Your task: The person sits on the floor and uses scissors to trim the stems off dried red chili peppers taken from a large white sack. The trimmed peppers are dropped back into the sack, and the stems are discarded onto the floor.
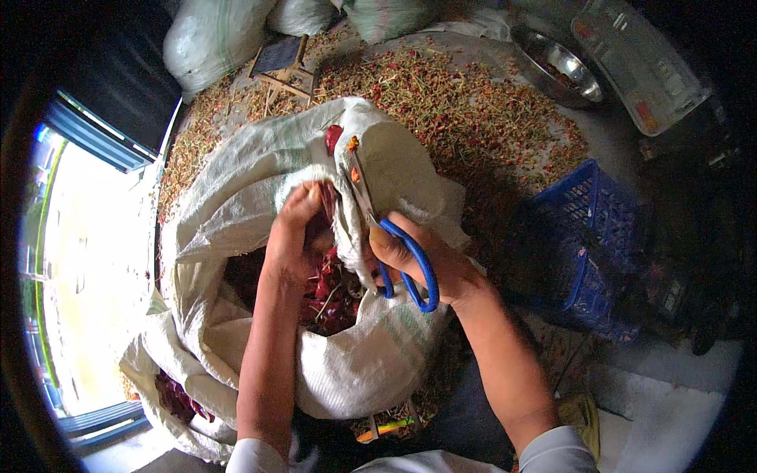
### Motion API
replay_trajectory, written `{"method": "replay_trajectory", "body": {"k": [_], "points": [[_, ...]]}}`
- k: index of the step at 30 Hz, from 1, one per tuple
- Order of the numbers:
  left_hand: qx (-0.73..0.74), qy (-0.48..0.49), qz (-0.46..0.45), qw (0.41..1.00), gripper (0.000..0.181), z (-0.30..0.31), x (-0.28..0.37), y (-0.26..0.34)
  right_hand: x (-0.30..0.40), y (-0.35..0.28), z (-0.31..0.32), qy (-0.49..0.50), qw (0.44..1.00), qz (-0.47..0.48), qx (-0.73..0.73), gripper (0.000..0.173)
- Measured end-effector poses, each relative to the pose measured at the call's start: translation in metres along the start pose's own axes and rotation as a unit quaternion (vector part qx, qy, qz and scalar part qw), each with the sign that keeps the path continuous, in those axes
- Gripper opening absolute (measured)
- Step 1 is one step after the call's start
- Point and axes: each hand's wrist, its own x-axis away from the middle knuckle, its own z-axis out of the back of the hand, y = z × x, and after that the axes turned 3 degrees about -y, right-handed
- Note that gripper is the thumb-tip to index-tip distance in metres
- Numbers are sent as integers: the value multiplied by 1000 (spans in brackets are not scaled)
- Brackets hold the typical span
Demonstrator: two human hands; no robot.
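My right hand (429,257) grips a pair of scissors (423,275) with blue handles. Their blades point away from me over the rolled rim of a large white woven sack (355,375), and small orange-red scraps cling near the tip. Over the sack's mouth, my left hand (300,207) pinches dark red dried chilies (329,201) close to the blades. Inside lie more dried red chilies (334,295), partly hidden by my left forearm. A single red chili (333,139) rests on the far part of the sack.
Chili stems and scraps (426,88) cover the floor beyond. A small folding stool (281,65) stands there, near full sacks (216,41). To the right are a metal bowl (556,65), a clear plastic bin (641,65) and a blue plastic basket (582,248). Another chili sack (192,440) sits lower left.
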Motion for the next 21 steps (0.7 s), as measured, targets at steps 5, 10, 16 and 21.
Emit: {"method": "replay_trajectory", "body": {"k": [5, 10, 16, 21], "points": [[0, 60, -49, 997, 28, 30, -92, 11, 5, -9, -1, 1, 986, -71, -151, 68], [-357, 113, -8, 927, 26, 28, -85, 35, 5, -8, 5, -19, 981, -31, -193, 67], [-356, 128, -9, 926, 27, 28, 21, 37, 2, -14, 4, 73, 987, 124, 71, 62], [-160, 87, -42, 982, 41, 6, 79, 39, -7, -28, -31, 108, 957, 83, 255, 71]]}}
